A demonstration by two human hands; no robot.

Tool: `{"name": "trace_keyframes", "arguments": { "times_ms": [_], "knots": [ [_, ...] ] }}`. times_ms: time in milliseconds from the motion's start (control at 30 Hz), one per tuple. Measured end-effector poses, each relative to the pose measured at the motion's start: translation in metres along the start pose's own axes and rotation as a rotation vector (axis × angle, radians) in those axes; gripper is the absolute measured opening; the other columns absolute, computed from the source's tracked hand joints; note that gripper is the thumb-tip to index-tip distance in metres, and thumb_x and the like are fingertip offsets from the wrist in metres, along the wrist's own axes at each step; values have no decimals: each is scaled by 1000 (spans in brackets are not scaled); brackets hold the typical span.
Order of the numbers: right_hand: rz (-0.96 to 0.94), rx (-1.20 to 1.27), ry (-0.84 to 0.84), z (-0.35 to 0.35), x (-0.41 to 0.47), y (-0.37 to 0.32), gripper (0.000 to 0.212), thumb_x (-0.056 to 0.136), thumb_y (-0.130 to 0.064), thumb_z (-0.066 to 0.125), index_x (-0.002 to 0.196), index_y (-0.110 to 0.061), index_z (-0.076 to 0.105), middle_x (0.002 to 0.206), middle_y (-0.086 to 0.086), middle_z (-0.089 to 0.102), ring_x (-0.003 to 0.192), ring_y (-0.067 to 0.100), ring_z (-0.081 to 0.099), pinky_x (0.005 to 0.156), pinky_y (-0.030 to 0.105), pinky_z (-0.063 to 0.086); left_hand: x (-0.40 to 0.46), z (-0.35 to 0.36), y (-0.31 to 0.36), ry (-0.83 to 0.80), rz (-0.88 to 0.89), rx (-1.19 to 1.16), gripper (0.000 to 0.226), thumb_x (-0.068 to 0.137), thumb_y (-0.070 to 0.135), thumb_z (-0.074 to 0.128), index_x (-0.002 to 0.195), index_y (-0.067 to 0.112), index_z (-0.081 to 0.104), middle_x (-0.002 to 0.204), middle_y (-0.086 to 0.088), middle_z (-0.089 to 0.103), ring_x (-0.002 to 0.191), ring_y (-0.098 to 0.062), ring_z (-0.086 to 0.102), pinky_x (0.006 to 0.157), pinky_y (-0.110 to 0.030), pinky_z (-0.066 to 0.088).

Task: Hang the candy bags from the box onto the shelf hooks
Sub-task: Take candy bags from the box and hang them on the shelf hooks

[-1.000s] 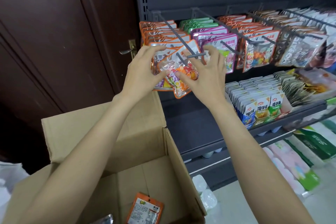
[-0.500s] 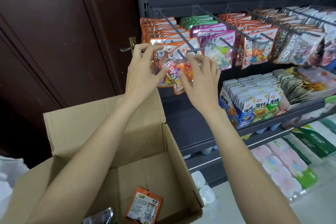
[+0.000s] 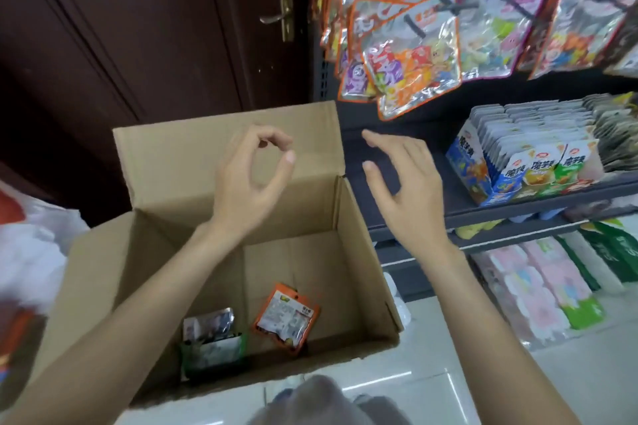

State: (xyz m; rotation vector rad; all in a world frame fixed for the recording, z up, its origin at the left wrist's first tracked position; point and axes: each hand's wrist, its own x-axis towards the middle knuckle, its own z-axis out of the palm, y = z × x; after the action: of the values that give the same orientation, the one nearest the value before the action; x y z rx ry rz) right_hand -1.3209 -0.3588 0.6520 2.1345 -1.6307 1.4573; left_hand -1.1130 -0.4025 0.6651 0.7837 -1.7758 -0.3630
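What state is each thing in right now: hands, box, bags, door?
Left hand: empty, fingers loosely curled, above the box.
Right hand: empty, fingers spread.
Cardboard box: flaps open, nearly emptied.
Orange candy bag: lying in the box.
Green-edged bag: lying in the box.
Front orange bag: hanging on its hook, tilted.
Door: closed.

An open cardboard box (image 3: pixel 165 166) stands on the floor with two candy bags at its bottom: an orange-edged bag (image 3: pixel 286 317) lying tilted and a green-edged bag (image 3: pixel 212 343) beside it. Orange-trimmed candy bags (image 3: pixel 411 59) hang crowded on the shelf hooks (image 3: pixel 414 26) above.
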Motion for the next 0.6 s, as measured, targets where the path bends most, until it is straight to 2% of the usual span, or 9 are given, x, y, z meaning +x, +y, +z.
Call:
{"name": "trace_keyframes", "arguments": {
  "times_ms": [100, 167, 233, 300, 367, 433, 533, 600],
  "knots": [
    [-70, 40, -296, 30, -30, -2, 28, 94, -20, 54, 118, -10, 66, 108, 4, 66, 104, 20, 57, 92, 30, 46, -66, -37, -46, -229, -86, 150, 11, 90, 23, 56, 98, 16, 58, 93, 11, 56, 91, -6, 52, 84, -28, 42],
    [-136, 41, -548, 57, -43, -1, 28, 93, -22, 57, 118, -13, 66, 108, 4, 66, 103, 21, 56, 91, 31, 46, -110, -57, -81, -494, -186, 289, 24, 86, 33, 58, 105, 18, 59, 96, 10, 60, 94, -9, 52, 85, -36, 46],
    [-155, 6, -857, 89, -56, -4, 32, 93, -23, 61, 124, -17, 62, 116, 3, 63, 111, 22, 54, 95, 36, 46, -148, -69, -105, -817, -283, 430, 39, 81, 44, 61, 115, 25, 56, 108, 4, 63, 104, -18, 54, 90, -44, 48],
    [-172, -65, -1132, 123, -69, -6, 38, 96, -27, 57, 134, -21, 54, 129, 2, 56, 123, 21, 47, 100, 37, 43, -173, -70, -114, -1136, -388, 576, 52, 83, 52, 62, 128, 28, 50, 127, 2, 56, 121, -21, 46, 103, -41, 38],
    [-208, -162, -1340, 156, -84, -6, 43, 97, -29, 53, 139, -22, 47, 136, 3, 49, 130, 23, 40, 101, 38, 39, -188, -63, -117, -1337, -411, 692, 64, 84, 60, 58, 137, 28, 42, 139, 4, 47, 129, -19, 38, 106, -35, 29],
    [-266, -240, -1456, 184, -102, -1, 45, 97, -29, 53, 140, -19, 44, 138, 7, 47, 131, 26, 39, 103, 38, 37, -199, -53, -121, -1455, -423, 737, 73, 82, 63, 57, 140, 23, 37, 142, 0, 43, 131, -21, 36, 106, -36, 27],
    [-354, -319, -1543, 212, -129, 11, 53, 94, -32, 57, 142, -18, 41, 140, 9, 43, 132, 27, 35, 108, 37, 31, -219, -41, -126, -1649, -388, 827, 84, 81, 64, 59, 144, 15, 33, 145, -8, 39, 132, -27, 35, 109, -44, 25],
    [-411, -347, -1626, 225, -147, 18, 72, 90, -41, 62, 149, -20, 29, 148, 8, 35, 139, 27, 26, 113, 41, 22, -230, -37, -129, -1764, -273, 928, 74, 86, 55, 58, 143, 13, 38, 146, -12, 37, 133, -29, 33, 109, -47, 24]
  ]
}}
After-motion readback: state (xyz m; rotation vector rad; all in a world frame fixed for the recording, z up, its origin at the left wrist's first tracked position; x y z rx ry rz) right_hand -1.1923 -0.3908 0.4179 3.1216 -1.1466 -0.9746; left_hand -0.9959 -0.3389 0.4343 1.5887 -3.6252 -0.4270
